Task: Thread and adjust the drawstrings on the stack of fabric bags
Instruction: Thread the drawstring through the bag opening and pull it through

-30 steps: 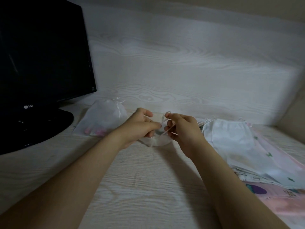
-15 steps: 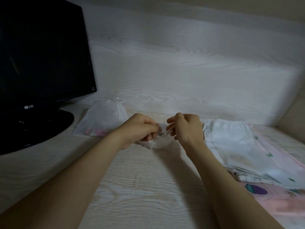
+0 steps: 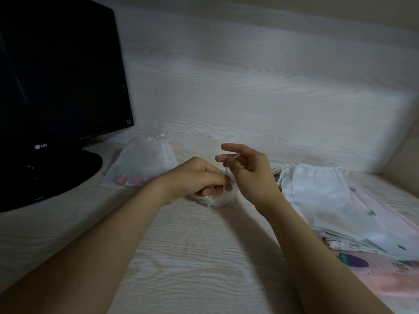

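Head view: left hand (image 3: 201,177) grip curled round small white bag (image 3: 221,200) on desk (image 3: 181,257). Right hand (image 3: 247,168) grip pinches drawstring (image 3: 226,172) just above it. Looks like the cinching step. Next: steady pull, then a fresh bag from stack (image 3: 317,196), right.

Dim light leaves the scene murky, brightest on the back panel (image 3: 249,87), with soft shadows on the table (image 3: 204,257), bowed wide-angle edges and soft detail.

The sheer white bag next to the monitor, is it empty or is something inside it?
Not empty: the sheer bag shows pink items through its fabric; what they are, cannot tell.
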`<state>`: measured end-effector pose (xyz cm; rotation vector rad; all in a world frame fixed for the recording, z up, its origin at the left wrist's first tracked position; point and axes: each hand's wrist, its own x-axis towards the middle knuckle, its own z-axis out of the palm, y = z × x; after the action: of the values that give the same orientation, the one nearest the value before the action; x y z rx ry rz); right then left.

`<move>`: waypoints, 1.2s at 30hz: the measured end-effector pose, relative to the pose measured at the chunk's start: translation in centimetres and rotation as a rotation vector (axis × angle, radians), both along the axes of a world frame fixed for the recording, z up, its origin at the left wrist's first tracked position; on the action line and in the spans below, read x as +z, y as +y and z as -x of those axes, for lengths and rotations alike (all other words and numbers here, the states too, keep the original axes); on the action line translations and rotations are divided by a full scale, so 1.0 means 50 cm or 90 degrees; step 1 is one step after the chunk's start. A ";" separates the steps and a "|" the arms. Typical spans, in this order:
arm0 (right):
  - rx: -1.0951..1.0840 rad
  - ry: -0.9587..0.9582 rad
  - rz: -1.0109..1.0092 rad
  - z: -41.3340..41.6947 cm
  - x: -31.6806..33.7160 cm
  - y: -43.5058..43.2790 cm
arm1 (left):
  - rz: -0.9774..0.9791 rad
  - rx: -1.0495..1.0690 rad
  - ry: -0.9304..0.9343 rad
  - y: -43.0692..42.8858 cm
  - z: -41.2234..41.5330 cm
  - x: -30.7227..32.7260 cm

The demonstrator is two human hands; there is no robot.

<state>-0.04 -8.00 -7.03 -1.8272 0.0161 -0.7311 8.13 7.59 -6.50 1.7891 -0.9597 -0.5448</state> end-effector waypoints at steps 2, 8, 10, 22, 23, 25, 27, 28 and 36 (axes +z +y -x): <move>0.003 0.017 0.049 -0.004 -0.005 -0.002 | 0.005 -0.004 0.017 0.001 -0.003 -0.001; -0.076 0.039 0.192 -0.006 -0.015 -0.007 | 0.024 0.037 0.118 -0.001 -0.022 -0.010; -0.093 0.044 0.242 -0.006 -0.015 -0.004 | 0.023 0.050 0.149 -0.001 -0.023 -0.010; -0.178 0.028 0.323 -0.004 -0.016 0.000 | 0.015 0.059 0.256 0.000 -0.033 -0.007; -0.176 0.022 0.332 -0.005 -0.016 -0.001 | 0.013 0.060 0.255 0.000 -0.033 -0.007; -0.151 0.020 0.332 -0.003 -0.013 -0.001 | 0.017 0.064 0.256 0.000 -0.034 -0.008; -0.100 0.033 0.315 0.004 -0.008 0.006 | 0.029 0.072 0.252 -0.001 -0.035 -0.009; -0.085 0.038 0.317 0.007 -0.006 0.009 | 0.039 0.074 0.253 -0.002 -0.036 -0.010; -0.124 0.008 0.495 0.003 -0.005 0.003 | 0.074 0.096 0.290 0.000 -0.045 -0.009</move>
<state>-0.20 -7.84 -7.27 -2.5964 -0.0975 -0.9434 10.38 7.59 -6.97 1.5267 -0.5271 -0.7439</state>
